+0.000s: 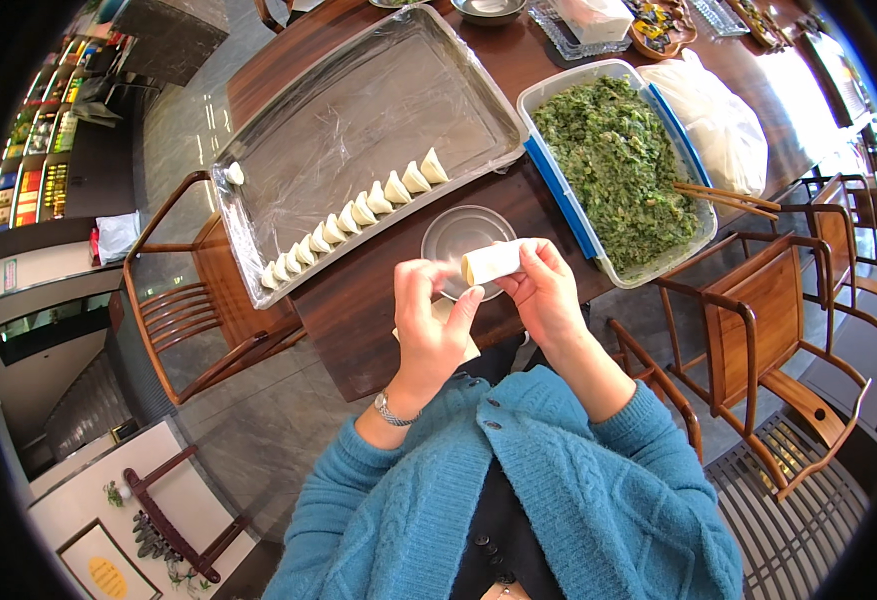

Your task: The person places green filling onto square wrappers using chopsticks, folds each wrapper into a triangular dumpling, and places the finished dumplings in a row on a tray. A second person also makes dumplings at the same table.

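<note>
My right hand [547, 289] holds a folded dough wrapper [492, 262] between thumb and fingers, above a small round dish [446, 229] on the table. My left hand [431, 315] is raised beside the wrapper's left end, its fingers apart and slightly blurred. Below my left hand, partly hidden by it, lie pale flat wrappers [471, 349]. A row of folded dumplings [363, 210] lines the near side of a film-covered metal tray [348, 127], and one more piece [235, 174] sits at its left end. To the right, a plastic tub [602, 259] holds chopped green filling [611, 157].
Wooden chopsticks [731, 196] stick out over the tub's right rim. Behind the tub sits a white plastic bag [716, 127]. A metal bowl [489, 7] and a tissue pack [592, 19] stand at the table's far side. Wooden chairs [757, 330] flank the table.
</note>
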The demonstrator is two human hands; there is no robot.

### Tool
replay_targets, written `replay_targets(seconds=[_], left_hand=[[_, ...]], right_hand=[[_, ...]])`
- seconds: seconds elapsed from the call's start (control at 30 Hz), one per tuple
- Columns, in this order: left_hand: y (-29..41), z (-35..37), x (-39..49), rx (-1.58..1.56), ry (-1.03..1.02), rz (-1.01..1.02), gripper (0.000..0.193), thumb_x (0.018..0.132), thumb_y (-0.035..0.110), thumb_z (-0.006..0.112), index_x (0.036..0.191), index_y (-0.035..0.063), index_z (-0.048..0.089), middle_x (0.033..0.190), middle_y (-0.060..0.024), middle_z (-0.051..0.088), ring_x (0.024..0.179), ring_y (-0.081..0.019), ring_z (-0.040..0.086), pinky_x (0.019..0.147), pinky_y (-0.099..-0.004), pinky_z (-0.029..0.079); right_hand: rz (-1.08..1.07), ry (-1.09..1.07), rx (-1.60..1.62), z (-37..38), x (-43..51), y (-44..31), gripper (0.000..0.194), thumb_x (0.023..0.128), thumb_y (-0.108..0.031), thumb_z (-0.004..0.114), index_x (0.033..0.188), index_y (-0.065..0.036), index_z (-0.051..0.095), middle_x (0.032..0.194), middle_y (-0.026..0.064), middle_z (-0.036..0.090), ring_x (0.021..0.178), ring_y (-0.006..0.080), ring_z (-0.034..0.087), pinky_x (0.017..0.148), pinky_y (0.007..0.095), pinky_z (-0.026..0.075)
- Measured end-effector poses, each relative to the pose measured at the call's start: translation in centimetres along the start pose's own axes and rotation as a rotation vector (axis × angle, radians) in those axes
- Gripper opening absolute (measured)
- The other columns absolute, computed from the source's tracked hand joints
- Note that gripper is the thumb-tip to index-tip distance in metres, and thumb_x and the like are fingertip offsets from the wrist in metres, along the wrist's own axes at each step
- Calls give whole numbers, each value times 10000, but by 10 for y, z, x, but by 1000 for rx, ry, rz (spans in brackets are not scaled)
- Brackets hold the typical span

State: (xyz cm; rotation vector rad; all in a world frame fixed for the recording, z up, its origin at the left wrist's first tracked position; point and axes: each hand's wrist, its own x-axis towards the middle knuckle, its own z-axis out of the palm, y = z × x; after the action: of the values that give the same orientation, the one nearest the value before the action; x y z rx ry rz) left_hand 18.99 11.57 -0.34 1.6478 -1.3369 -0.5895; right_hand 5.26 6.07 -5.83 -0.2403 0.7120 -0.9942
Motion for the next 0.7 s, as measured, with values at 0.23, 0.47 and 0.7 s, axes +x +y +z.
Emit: replay_targets(seconds=[0.23, 0.47, 0.7], left_hand=[[-12, 11, 9, -543, -90, -422, 246, 911, 177, 640, 1050, -6, 555, 942, -34, 578, 849, -99, 537, 757, -236, 454], [-10, 22, 7, -536, 75, -448, 108, 943, 117, 579, 928, 12, 559, 849, -27, 594, 681, -61, 538, 602, -210, 471], [-20, 21, 10, 121, 92, -49, 71, 885, 20, 611, 838, 0, 562, 778, -56, 566, 618, -105, 521, 546, -260, 451]], right_hand=[[-29, 38, -59, 9, -1, 3, 134, 985, -179, 496, 1011, -47, 504, 1022, 110, 627, 949, 189, 630, 823, 349, 534], [-124, 118, -182, 16, -5, 10, 151, 965, -166, 551, 973, -34, 479, 950, 67, 585, 858, 129, 585, 780, 297, 531], [-584, 102, -1063, 14, -1, 10, 108, 839, -13, 630, 853, -17, 523, 800, 94, 524, 677, 218, 559, 587, 333, 454]])
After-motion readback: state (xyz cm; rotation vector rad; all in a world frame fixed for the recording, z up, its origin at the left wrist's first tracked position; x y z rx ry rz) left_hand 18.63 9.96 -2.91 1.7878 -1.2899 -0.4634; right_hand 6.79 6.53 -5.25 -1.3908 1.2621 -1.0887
